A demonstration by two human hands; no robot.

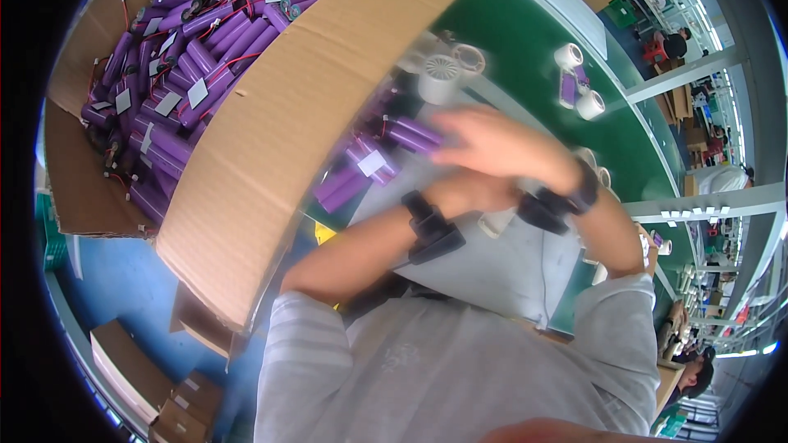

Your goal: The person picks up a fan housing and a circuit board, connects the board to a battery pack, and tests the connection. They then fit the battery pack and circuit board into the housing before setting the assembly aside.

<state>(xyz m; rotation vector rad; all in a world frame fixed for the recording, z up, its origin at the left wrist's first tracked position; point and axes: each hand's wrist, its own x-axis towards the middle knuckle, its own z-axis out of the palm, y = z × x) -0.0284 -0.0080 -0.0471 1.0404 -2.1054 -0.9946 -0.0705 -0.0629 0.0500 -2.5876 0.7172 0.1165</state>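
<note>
Right hand (492,143) blurred, stretched across toward the person's left, fingertips at the end of a purple cell pack (414,136); smear hides the contact, so cannot tell whether fingers are clamped on it or only against it. Left hand (484,191) below, partly covered by the right; its grip cannot be made out. Small white piece (495,223) just beneath it, form unclear. The pack: short cylinders side by side in glossy purple wrap, lying over the grey mat (513,271), just beside the cardboard box (328,74); a wire or connector shows faintly at its far end. Next to it, nearer the box flap, more purple packs (343,186), softened by blur, a white square patch (372,163) lying over them. Box heaped with the same kind: purple cylinders at all angles, red leads, small white plugs, pale square patches, a few ends showing greenish discs. Beyond the hands, a white round housing (441,78) with a radial grille, and a white ring-shaped part (469,58) touching or just behind it. Farther off on the green table (525,49), white round parts (590,105) with purple between them.
</note>
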